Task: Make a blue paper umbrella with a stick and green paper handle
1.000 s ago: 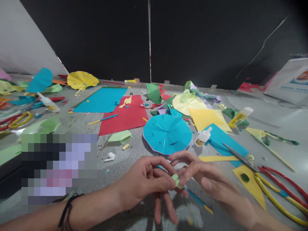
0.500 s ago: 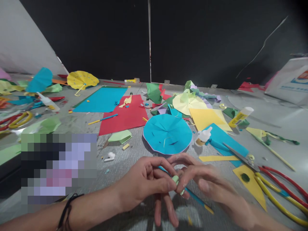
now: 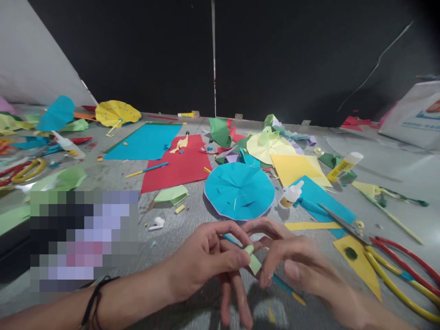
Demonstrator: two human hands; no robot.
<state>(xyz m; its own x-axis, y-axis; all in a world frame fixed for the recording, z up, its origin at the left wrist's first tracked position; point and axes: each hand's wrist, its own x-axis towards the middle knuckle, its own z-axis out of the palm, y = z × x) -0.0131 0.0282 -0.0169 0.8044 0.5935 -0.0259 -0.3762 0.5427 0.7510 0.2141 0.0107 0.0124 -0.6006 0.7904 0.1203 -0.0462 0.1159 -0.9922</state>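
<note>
Flat black upright panelling point(image 3: 302, 55) spans the upper frame, divided near top centre by a narrow pale vertical seam point(image 3: 213, 55). A plain light-grey panel point(image 3: 27, 59) with a slanting edge occupies the upper left. Small metal brackets point(image 3: 238, 117) sit at the panelling's foot. Below: streaked grey worktop point(image 3: 194, 206), whitish glare point(image 3: 432, 227) at right.

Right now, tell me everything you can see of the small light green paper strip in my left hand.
The light green paper strip looks matte and plain. Its upper end is curled into a rounded roll, while its lower end extends as a flat, roughly four-sided tab slanting down to the right. Your left hand pinches it between thumb and fingers, which hide part of it. Your right hand has its fingers close beside the tab; whether they touch it is unclear.
</note>
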